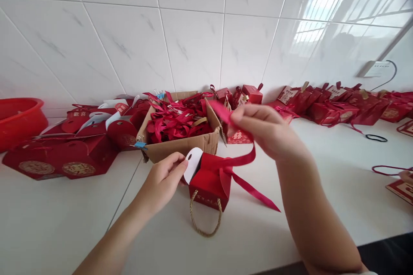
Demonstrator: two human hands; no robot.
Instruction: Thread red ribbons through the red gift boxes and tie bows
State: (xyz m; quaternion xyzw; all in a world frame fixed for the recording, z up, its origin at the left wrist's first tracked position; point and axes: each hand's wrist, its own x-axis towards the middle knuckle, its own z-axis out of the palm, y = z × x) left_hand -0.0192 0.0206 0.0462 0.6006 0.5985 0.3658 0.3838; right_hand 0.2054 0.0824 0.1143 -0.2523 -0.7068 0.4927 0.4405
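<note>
A: Well, where to look for the small red box [211, 182]?
B: On the white tabletop [64, 223], just in front of the cardboard box [183, 144] stuffed with red ribbons, with the rope handle [204, 223] lying toward the near edge.
A: And the left grip [164, 176]?
B: Clenched on the box's white flap [193, 164], pinching its edge between thumb and fingertips.
A: Right grip [264, 131]?
B: Raised above and to the right of the box, pinched on the red ribbon [240, 161]. Runs down from there to the box top, then out in a loose tail slanting across the tabletop to the right.
A: Round about?
B: Flat red blanks [64, 154] heaped at left beside a red basin [19, 120]. Folded red boxes [338, 105] lined along the tiled wall at right, with a black hair band [376, 138] near them. Another person's hand [407, 176] at the far right edge.
</note>
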